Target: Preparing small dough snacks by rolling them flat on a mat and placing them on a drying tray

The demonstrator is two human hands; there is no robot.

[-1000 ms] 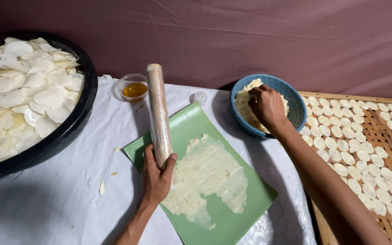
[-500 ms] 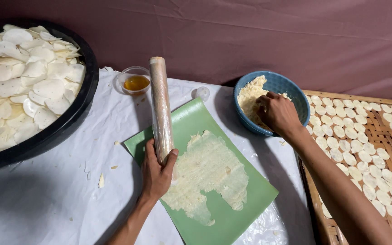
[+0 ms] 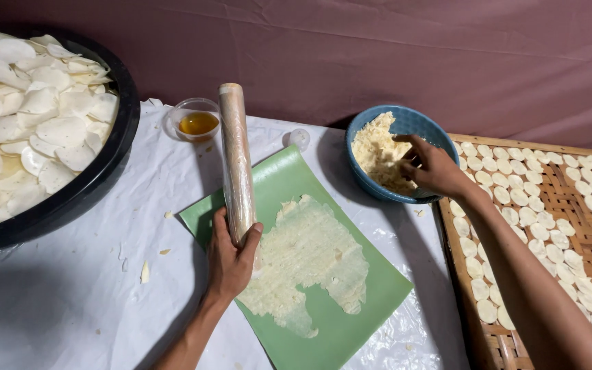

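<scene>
- Left hand (image 3: 229, 257): lay on the near end of the rolling pin, fingers wrapped round it, thumb on the right side.
- Rolling pin (image 3: 236, 154): 1 long cylinder wrapped in clear film; lay along the left edge of the green mat, far end pointing toward the small cup, near end in the left hand.
- Green mat (image 3: 364, 301): 1 rectangular sheet, set at an angle on the white cloth in the middle of the table.
- Dough sheet (image 3: 310, 257): 1 thin, pale, ragged-edged layer spread flat on the green mat, just right of the rolling pin.
- Right hand (image 3: 433, 168): reached into the blue bowl, fingers bent and drawn together in the dough; whether they held a piece could not be told.
- Blue bowl (image 3: 405, 123): 1 round bowl, beyond the mat's right corner, touching the left edge of the woven tray; held pale crumbly dough (image 3: 375, 154).
- Woven tray (image 3: 570, 199): 1 flat bamboo tray at the right, covered with rows of small pale discs (image 3: 515, 181).
- Black tub (image 3: 104, 171): 1 large round basin at the far left, heaped with thin white slices (image 3: 29, 116).
- Small cup (image 3: 196, 118): 1 clear cup of amber liquid, between tub and rolling pin.
- White cloth (image 3: 70, 294): covered the table, with a few scraps beside the mat.
</scene>
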